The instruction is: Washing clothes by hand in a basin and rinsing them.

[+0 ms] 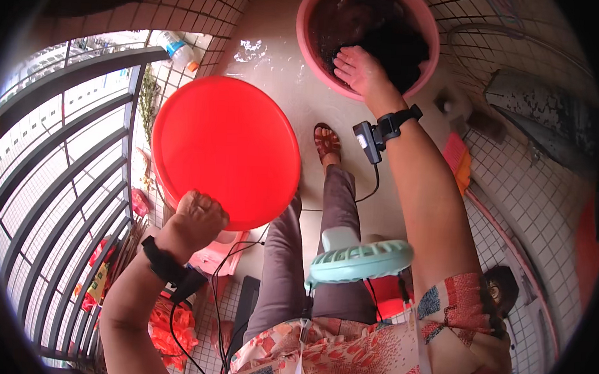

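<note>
My left hand (201,217) is closed over the near rim of a red plastic basin (226,148), which is tilted so its broad round face is towards me. No contents show in it. Ahead, a pink plastic basin (306,42) rests on the wet floor with dark cloth (398,51) lying in dark water. My right hand (358,72) hovers at that basin's near side, palm up and fingers extended, with nothing in it. Whether its fingertips touch the water I cannot tell. Each wrist bears a black strapped device (384,130) with a cable.
Metal railings (62,171) run along the left, with a plastic bottle (177,49) by them. A mint-green fan (361,262) hangs before my body. At right are a broom (456,161) and a grey metal object (543,122) against the tiled wall. Red plastic bags (173,332) lie lower left.
</note>
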{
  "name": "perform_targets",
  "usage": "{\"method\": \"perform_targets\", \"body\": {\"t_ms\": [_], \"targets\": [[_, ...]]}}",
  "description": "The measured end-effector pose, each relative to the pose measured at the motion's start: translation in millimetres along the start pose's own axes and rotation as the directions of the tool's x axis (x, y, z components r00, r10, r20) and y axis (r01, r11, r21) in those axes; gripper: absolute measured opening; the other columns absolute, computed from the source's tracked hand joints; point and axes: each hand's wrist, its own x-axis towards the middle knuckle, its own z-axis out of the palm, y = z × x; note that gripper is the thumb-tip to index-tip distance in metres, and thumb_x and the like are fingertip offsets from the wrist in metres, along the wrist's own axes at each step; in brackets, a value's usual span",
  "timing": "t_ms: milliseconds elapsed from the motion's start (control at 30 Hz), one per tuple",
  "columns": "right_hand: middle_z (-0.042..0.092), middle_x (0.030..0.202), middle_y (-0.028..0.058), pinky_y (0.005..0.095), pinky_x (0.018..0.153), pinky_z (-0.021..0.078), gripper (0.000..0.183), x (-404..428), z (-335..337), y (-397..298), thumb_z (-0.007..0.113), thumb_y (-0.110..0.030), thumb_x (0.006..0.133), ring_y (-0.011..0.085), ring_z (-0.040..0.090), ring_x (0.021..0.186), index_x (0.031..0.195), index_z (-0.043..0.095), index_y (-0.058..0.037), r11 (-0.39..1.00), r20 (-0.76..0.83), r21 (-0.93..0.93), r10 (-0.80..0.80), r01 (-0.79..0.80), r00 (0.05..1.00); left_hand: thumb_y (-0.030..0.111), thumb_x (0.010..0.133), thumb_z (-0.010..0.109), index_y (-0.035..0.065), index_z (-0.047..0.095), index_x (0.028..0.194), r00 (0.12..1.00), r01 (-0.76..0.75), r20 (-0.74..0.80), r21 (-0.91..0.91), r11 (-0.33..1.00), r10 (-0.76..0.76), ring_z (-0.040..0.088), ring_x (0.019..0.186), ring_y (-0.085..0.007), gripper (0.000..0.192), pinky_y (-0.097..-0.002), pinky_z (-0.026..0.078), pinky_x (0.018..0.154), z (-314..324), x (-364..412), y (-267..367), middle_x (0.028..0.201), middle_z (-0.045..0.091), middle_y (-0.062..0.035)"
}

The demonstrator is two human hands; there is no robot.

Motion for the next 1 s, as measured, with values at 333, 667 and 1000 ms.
{"method": "perform_targets", "body": {"t_ms": [333, 667, 1000], "targets": [[0.028, 0.141, 0.0161, 0.0427, 0.106, 0.0234, 0.057, 50.1, -34.6, -7.0, 0.046, -0.032, 0.090, 0.0305, 0.031, 0.128, 0.132, 0.030, 0.0033, 0.957, 0.009, -0.255, 0.149, -0.141, 0.989, 0.018, 0.079, 0.046, 0.0043, 0.058, 0.101, 0.866, 0.143, 0.500, -0.275, 0.951, 0.014, 0.053, 0.099, -0.0218, 0.029, -0.0364, 0.037, 0.092, 3.5, 43.6, -29.4, 0.097, 0.060, -0.0085], [0.061, 0.095, 0.0047, 0.0381, 0.082, 0.0461, 0.021, 87.4, -59.9, -5.1, 0.055, -0.025, 0.084, 0.0204, 0.057, 0.091, 0.099, 0.058, -0.0104, 0.986, 0.031, -0.049, 0.160, -0.159, 0.987, 0.015, 0.065, 0.055, 0.0077, 0.058, 0.075, 0.991, 0.076, 0.127, -0.304, 0.950, -0.039, 0.053, 0.088, -0.0211, 0.013, -0.0400, 0.040, 0.081, 34.7, 38.5, -26.0, 0.077, 0.057, -0.0047], [0.061, 0.085, 0.0069, 0.0339, 0.071, 0.0482, 0.019, 9.4, -27.7, -20.1, 0.063, -0.019, 0.076, 0.0185, 0.059, 0.079, 0.087, 0.059, -0.0036, 0.956, 0.129, -0.283, 0.115, -0.075, 0.985, 0.014, 0.063, 0.056, 0.0069, 0.057, 0.077, 0.996, 0.052, 0.087, -0.272, 0.961, -0.029, 0.053, 0.081, -0.0209, 0.016, -0.0400, 0.039, 0.073, 52.1, 54.6, -35.4, 0.069, 0.058, -0.0034]]}}
